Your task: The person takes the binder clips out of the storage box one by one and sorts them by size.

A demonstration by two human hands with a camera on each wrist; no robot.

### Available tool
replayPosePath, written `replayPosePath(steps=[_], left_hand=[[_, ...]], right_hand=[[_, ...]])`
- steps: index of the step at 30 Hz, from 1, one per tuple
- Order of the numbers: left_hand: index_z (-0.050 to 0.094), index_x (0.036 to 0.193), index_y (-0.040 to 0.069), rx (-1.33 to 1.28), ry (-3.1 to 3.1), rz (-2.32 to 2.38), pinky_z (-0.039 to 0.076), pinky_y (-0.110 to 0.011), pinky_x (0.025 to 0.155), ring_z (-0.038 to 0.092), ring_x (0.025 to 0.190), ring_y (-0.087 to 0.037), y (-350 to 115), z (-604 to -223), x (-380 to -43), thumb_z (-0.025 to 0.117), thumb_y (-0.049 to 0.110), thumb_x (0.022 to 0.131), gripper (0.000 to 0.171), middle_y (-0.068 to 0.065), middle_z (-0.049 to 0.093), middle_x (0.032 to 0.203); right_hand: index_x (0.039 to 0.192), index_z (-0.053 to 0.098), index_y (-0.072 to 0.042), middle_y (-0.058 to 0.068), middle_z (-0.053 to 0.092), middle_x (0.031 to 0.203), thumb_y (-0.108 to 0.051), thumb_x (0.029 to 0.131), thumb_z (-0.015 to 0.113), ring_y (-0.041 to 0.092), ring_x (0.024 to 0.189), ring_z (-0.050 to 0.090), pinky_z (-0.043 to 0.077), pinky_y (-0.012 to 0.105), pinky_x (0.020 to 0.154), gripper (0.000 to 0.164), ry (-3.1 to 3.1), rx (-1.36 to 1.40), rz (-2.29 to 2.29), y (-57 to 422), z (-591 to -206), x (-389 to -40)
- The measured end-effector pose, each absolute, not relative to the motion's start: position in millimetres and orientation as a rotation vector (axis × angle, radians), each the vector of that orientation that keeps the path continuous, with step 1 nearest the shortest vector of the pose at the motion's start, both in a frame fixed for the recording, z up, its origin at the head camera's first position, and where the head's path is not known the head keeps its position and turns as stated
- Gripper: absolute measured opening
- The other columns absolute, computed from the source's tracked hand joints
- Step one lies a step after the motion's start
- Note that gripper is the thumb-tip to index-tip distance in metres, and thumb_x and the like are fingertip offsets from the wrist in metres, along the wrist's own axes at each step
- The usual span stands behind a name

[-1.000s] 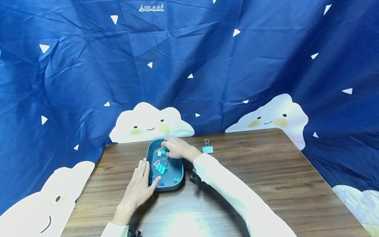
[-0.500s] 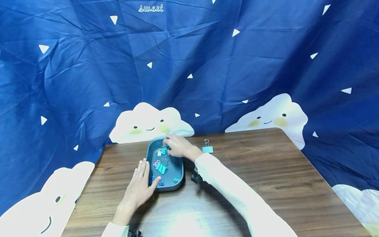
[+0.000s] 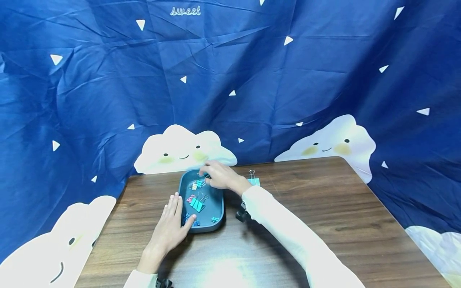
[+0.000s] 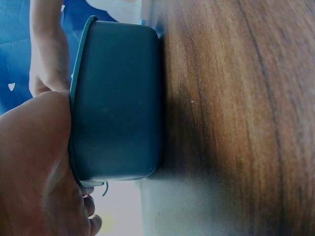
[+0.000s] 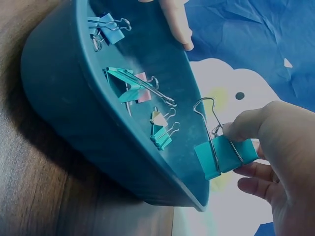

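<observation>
Right wrist view: right hand (image 5: 291,150) pinches a teal clip (image 5: 225,155) at the tray's far end. Head view: left hand (image 3: 169,224), fingers straight, rests against the left side of the tray (image 3: 207,229). The clip seems light, stiff; grip its flat body.

Held clip (image 5: 226,155): turquoise, silver handles (image 5: 213,152)
Tray (image 5: 74,103): dark teal
Smaller clips (image 5: 112,30): blue, pink, turquoise, cream
Tabletop (image 3: 345,216): brown wood grain, darker streaks
Cloth (image 3: 108,100): deep blue, white triangles (image 3: 288,40), yellow-cheeked white clouds (image 3: 180,140)
Sleeves (image 3: 288,228): white
</observation>
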State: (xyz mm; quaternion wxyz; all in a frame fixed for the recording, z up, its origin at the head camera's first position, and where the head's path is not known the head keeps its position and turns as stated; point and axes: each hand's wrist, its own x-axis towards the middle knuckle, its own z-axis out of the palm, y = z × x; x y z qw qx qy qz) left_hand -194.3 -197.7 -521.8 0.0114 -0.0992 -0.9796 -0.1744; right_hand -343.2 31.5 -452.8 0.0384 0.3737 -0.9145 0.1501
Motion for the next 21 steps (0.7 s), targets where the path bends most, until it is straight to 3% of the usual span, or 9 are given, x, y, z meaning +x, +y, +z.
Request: replayPosePath(steps=[8, 21], left_hand=[[0.015, 0.168, -0.005, -0.31, -3.055, -0.535, 0.015, -0.058, 0.135, 0.008, 0.167, -0.041, -197, -522, -195, 0.048, 0.062, 0.108, 0.096, -0.024, 0.008, 0.179], [0.016, 0.168, -0.005, -0.311, -3.057, -0.535, 0.016, -0.058, 0.135, 0.007, 0.167, -0.04, -196, -521, -194, 0.049, 0.06, 0.108, 0.094, -0.024, 0.008, 0.179]], right_hand=[[0.117, 0.076, -0.018, 0.004, 0.069, 0.122, -0.018, 0.102, 0.073, 0.017, 0.101, 0.064, 0.057, 0.036, 0.09, 0.015, -2.752, 1.164, 0.541, 41, -449, -344], [0.116, 0.076, -0.016, 0.0, 0.071, 0.118, -0.022, 0.103, 0.074, 0.017, 0.104, 0.069, 0.059, 0.036, 0.095, 0.014, -2.718, 1.152, 0.584, 59, -438, -342]])
